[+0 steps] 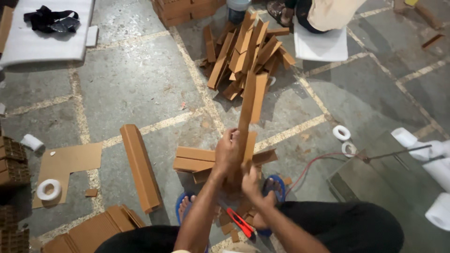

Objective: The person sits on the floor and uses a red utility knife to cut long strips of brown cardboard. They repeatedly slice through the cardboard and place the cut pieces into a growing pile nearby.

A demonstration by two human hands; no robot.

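The lower end of the long brown cardboard strip (245, 110) is hidden behind the left hand (227, 152), which wraps it. The right hand (251, 180) pinches its lower edge. The strip stands upright above the floor (136, 79), a stacked cardboard pile (194, 159) behind.

Stacked brown cardboard boxes (185, 9) stand at the floor's far top edge; no labels, signs or screens.

Head camera, looking steeply down

It faces the stone floor (136, 79) from above the person's own knees, hands close below the lens, a cardboard pile (246, 54) farther ahead.
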